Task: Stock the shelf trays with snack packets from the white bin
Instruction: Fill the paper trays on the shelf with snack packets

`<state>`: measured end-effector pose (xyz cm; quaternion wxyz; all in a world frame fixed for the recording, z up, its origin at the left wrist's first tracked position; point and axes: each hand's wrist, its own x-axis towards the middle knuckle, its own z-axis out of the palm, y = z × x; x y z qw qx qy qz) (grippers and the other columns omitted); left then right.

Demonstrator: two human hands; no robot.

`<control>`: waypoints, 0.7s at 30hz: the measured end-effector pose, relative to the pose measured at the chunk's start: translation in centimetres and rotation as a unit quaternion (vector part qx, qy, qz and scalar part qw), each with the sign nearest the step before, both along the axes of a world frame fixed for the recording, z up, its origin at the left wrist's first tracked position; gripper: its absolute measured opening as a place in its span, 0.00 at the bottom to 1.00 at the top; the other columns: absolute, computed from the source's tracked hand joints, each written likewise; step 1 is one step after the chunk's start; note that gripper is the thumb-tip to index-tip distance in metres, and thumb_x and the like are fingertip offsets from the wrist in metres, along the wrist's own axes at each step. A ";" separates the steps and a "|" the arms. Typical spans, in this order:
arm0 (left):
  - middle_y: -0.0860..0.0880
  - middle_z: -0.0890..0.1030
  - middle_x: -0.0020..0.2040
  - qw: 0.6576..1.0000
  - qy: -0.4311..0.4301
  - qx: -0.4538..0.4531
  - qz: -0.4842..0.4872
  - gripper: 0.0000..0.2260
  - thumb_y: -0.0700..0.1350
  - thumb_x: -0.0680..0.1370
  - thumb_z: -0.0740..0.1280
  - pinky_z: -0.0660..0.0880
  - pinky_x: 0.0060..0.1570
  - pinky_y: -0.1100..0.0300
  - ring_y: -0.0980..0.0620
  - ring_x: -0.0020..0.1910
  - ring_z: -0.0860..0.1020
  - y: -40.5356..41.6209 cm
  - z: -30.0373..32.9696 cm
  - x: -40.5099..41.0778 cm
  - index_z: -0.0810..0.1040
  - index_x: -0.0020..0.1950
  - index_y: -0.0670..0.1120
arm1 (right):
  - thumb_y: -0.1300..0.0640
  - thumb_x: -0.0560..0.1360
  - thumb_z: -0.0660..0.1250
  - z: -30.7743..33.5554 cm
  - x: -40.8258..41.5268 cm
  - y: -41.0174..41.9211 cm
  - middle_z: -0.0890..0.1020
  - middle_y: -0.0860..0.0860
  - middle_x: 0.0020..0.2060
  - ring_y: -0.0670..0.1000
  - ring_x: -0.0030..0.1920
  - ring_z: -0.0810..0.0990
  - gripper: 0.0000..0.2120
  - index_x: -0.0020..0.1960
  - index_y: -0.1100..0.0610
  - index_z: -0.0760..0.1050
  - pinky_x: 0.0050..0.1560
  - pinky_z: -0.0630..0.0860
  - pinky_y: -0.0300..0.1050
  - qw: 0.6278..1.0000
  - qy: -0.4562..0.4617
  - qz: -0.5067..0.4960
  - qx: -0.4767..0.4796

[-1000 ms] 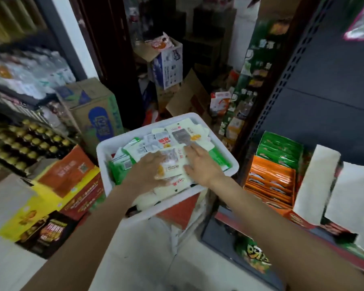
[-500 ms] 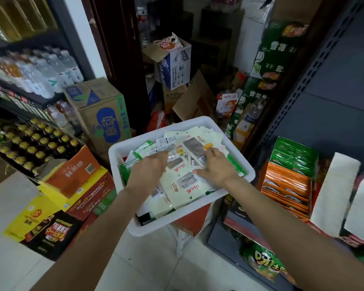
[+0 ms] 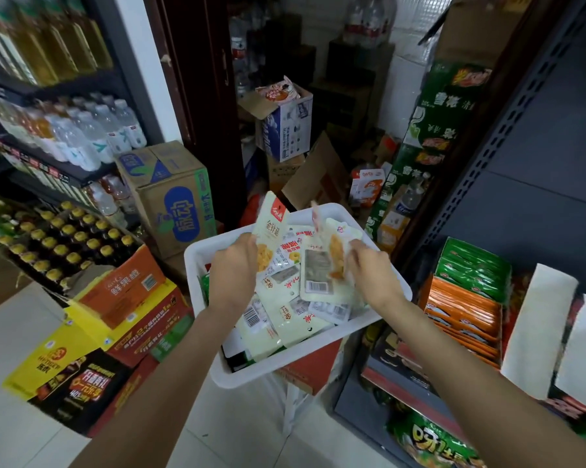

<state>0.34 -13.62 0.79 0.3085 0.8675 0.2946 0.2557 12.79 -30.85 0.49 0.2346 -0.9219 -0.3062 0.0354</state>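
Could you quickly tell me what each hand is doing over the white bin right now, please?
Left hand: grips a cream snack packet.
Right hand: grips a cream-and-orange packet.

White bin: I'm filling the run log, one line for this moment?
left hand: holds packet | right hand: holds packet | white bin: full

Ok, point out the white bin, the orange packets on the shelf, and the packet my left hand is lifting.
white bin (image 3: 197, 261), head view, on its bare left rim.
orange packets (image 3: 464, 309), head view, on the top face of the stack.
lifted packet (image 3: 271, 224), head view, on its cream upper part above the left hand (image 3: 232, 265).
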 end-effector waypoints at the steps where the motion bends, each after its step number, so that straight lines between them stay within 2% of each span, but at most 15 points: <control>1: 0.39 0.80 0.44 1.000 -0.007 -0.021 0.010 0.15 0.45 0.83 0.54 0.71 0.42 0.53 0.40 0.43 0.77 0.0 0.3 0.0 0.76 0.55 0.38 | 0.66 0.79 0.54 0.8 -0.1 -0.4 0.77 0.59 0.36 0.60 0.39 0.76 0.09 0.44 0.61 0.71 0.34 0.70 0.50 0.991 0.060 -0.045 0.109; 3: 0.44 0.77 0.36 0.997 -0.025 -0.069 0.006 0.14 0.44 0.83 0.53 0.67 0.34 0.59 0.47 0.34 0.74 -0.2 0.9 0.3 0.75 0.49 0.40 | 0.65 0.78 0.57 2.1 -0.4 -0.8 0.79 0.57 0.39 0.58 0.42 0.78 0.10 0.43 0.60 0.75 0.40 0.76 0.52 0.931 0.194 -0.108 0.291; 5: 0.49 0.71 0.30 0.989 -0.050 -0.142 -0.003 0.15 0.44 0.83 0.53 0.63 0.32 0.59 0.54 0.29 0.67 -0.9 1.4 0.8 0.72 0.41 0.41 | 0.65 0.77 0.59 2.7 -1.1 -1.1 0.79 0.55 0.40 0.54 0.41 0.79 0.09 0.44 0.61 0.77 0.38 0.76 0.46 0.890 0.275 -0.120 0.345; 6: 0.51 0.71 0.31 0.978 -0.069 -0.196 -0.009 0.15 0.43 0.83 0.54 0.63 0.35 0.60 0.56 0.30 0.67 -1.5 1.7 1.2 0.72 0.39 0.42 | 0.65 0.77 0.60 2.8 -1.4 -1.2 0.79 0.55 0.39 0.52 0.39 0.79 0.08 0.44 0.61 0.76 0.36 0.76 0.43 0.882 0.292 -0.118 0.351; 8: 0.54 0.76 0.38 0.940 -0.108 -0.323 -0.025 0.12 0.43 0.83 0.55 0.68 0.45 0.62 0.58 0.38 0.74 -2.8 2.0 2.1 0.75 0.44 0.45 | 0.65 0.77 0.63 2.9 -2.1 -1.4 0.79 0.53 0.37 0.49 0.35 0.80 0.07 0.41 0.59 0.75 0.33 0.78 0.39 0.876 0.299 -0.125 0.357; 10: 0.54 0.81 0.46 0.907 -0.125 -0.399 -0.045 0.11 0.45 0.83 0.56 0.72 0.55 0.58 0.53 0.49 0.78 -3.9 1.9 2.9 0.78 0.48 0.48 | 0.62 0.77 0.65 2.5 -2.3 -2.0 0.78 0.53 0.36 0.47 0.32 0.81 0.09 0.38 0.59 0.72 0.36 0.82 0.44 0.872 0.301 -0.147 0.357; 12: 0.49 0.83 0.50 0.903 -0.123 -0.404 -0.078 0.10 0.48 0.81 0.60 0.75 0.58 0.52 0.49 0.53 0.80 -5.1 1.7 3.5 0.80 0.51 0.49 | 0.60 0.76 0.68 2.0 -2.3 -2.8 0.77 0.53 0.34 0.44 0.31 0.81 0.15 0.33 0.59 0.68 0.40 0.83 0.47 0.870 0.307 -0.160 0.352; 13: 0.49 0.83 0.49 0.903 -0.127 -0.400 -0.097 0.09 0.48 0.80 0.62 0.77 0.55 0.55 0.52 0.51 0.81 -5.8 1.8 3.6 0.81 0.52 0.49 | 0.58 0.75 0.69 1.8 -2.2 -3.3 0.74 0.54 0.33 0.46 0.33 0.81 0.18 0.31 0.59 0.64 0.41 0.82 0.49 0.878 0.300 -0.161 0.336; 14: 0.52 0.83 0.47 0.901 -0.140 -0.394 -0.117 0.08 0.46 0.79 0.64 0.78 0.49 0.62 0.57 0.48 0.81 -6.7 2.1 3.8 0.81 0.54 0.47 | 0.55 0.74 0.71 1.7 -2.0 -3.9 0.71 0.55 0.32 0.49 0.34 0.79 0.20 0.31 0.59 0.63 0.41 0.80 0.50 0.889 0.293 -0.160 0.314; 16: 0.55 0.83 0.46 0.897 -0.158 -0.383 -0.154 0.08 0.41 0.78 0.66 0.75 0.42 0.71 0.63 0.43 0.81 -8.4 2.4 4.1 0.80 0.56 0.46 | 0.54 0.72 0.73 2.0 -1.8 -5.2 0.70 0.56 0.32 0.52 0.35 0.74 0.18 0.34 0.59 0.65 0.40 0.72 0.47 0.896 0.291 -0.161 0.294; 18: 0.52 0.83 0.50 0.894 -0.146 -0.383 -0.180 0.09 0.39 0.77 0.67 0.77 0.48 0.65 0.58 0.48 0.82 -10.0 2.5 4.5 0.80 0.57 0.45 | 0.56 0.69 0.75 2.2 -1.5 -7.1 0.73 0.53 0.35 0.51 0.37 0.75 0.17 0.39 0.59 0.66 0.40 0.71 0.43 0.894 0.280 -0.178 0.302; 21: 0.49 0.82 0.55 0.885 -0.108 -0.396 -0.221 0.10 0.39 0.79 0.64 0.76 0.56 0.56 0.51 0.54 0.81 -13.2 2.2 5.4 0.79 0.58 0.47 | 0.60 0.71 0.74 2.7 -1.3 -10.8 0.76 0.51 0.44 0.49 0.42 0.76 0.19 0.54 0.57 0.66 0.37 0.72 0.38 0.881 0.283 -0.182 0.331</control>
